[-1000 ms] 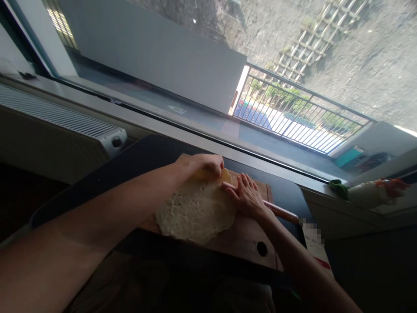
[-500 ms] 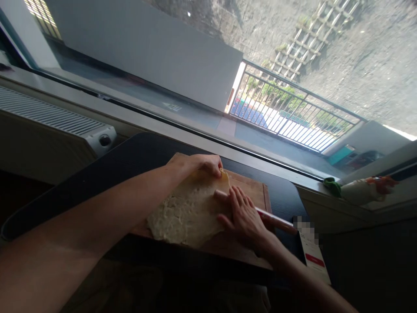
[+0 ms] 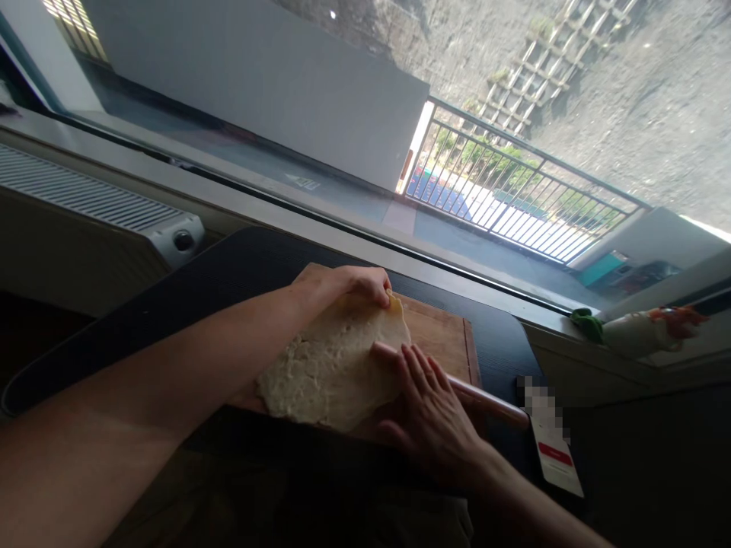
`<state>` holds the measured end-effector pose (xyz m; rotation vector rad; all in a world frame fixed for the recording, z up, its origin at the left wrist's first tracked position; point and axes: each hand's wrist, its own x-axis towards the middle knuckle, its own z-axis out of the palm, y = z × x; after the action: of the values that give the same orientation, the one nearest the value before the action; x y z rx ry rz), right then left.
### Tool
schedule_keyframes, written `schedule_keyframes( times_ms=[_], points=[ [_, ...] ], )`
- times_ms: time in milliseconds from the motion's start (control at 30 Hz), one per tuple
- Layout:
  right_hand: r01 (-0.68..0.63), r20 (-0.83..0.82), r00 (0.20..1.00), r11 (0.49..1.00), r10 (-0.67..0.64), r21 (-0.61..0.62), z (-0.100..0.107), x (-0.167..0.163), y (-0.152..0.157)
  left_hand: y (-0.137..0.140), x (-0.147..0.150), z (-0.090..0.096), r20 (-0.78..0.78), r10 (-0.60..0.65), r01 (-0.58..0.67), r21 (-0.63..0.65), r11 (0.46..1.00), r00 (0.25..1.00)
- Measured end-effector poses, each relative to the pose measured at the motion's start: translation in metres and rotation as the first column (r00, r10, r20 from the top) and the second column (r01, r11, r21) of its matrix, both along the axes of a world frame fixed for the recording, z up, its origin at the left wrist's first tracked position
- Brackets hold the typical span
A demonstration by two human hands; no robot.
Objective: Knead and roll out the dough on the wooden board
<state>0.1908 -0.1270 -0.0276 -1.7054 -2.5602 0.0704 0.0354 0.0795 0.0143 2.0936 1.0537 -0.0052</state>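
A flattened sheet of dough lies on a wooden board, its surface bumpy and pale. My left hand pinches the dough's far right edge, fingers closed. Across the dough's right side rests a rolling pin, one end on the dough and the other reaching past the board. My right hand lies flat on top of the pin with its fingers stretched out. My left forearm covers part of the dough's left side.
The dark table stands against a window sill. A phone lies at its right, by the pin's end. A radiator is at left; a white pot and a green object sit on the sill at right.
My right hand and the rolling pin have shifted slightly nearer to me over the dough. My left hand keeps its pinch on the far edge.
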Motion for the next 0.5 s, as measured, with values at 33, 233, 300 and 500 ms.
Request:
schedule_keyframes(
  times_ms=[33, 233, 300, 500],
  points=[
    [0.062, -0.004, 0.998, 0.998, -0.062, 0.020, 0.000, 0.003, 0.009, 0.000, 0.000, 0.000, 0.003, 0.000, 0.000, -0.006, 1.000, 1.000],
    [0.170, -0.018, 0.985, 0.985, -0.170, 0.009, 0.001, 0.004, 0.021, 0.002, -0.005, -0.002, 0.037, 0.017, -0.015, -0.063, 0.998, 0.999],
    [0.028, -0.014, 1.000, 0.999, -0.028, 0.025, -0.003, -0.001, -0.002, 0.002, -0.005, -0.003, 0.050, -0.001, 0.005, -0.067, 0.998, 0.999],
    [0.209, -0.021, 0.978, 0.977, -0.209, 0.046, -0.004, 0.006, 0.026, 0.003, -0.002, 0.002, -0.013, -0.040, 0.040, -0.049, 0.998, 0.999]
  ],
)
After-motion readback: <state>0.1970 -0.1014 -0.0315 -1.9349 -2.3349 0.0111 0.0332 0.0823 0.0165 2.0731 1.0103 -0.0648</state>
